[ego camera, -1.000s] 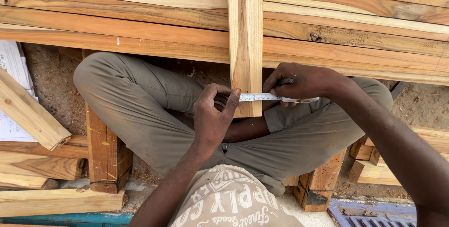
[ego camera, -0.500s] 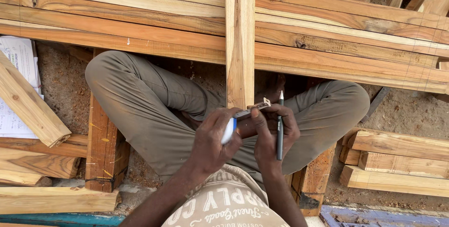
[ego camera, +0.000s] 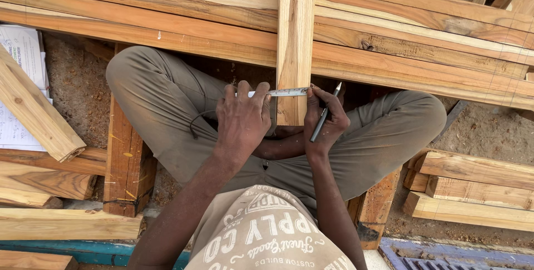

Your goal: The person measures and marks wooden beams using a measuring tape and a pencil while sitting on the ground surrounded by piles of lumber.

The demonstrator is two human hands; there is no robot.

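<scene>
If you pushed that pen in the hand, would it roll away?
Probably yes on a flat board: the pen looks thin and round. It likely feels light and stiff. Now the right hand pins it between its fingers, while the left hand holds the tape measure across the wood strip.

I see a steel tape measure (ego camera: 281,92) stretched flat across the upright pale plank (ego camera: 295,42), near its lower end.

The gap between both hands is filled by the upright plank (ego camera: 295,42). Passage beyond is barred by the stacked boards (ego camera: 167,19); open sandy ground (ego camera: 75,75) is left beside the knee (ego camera: 125,72).
</scene>
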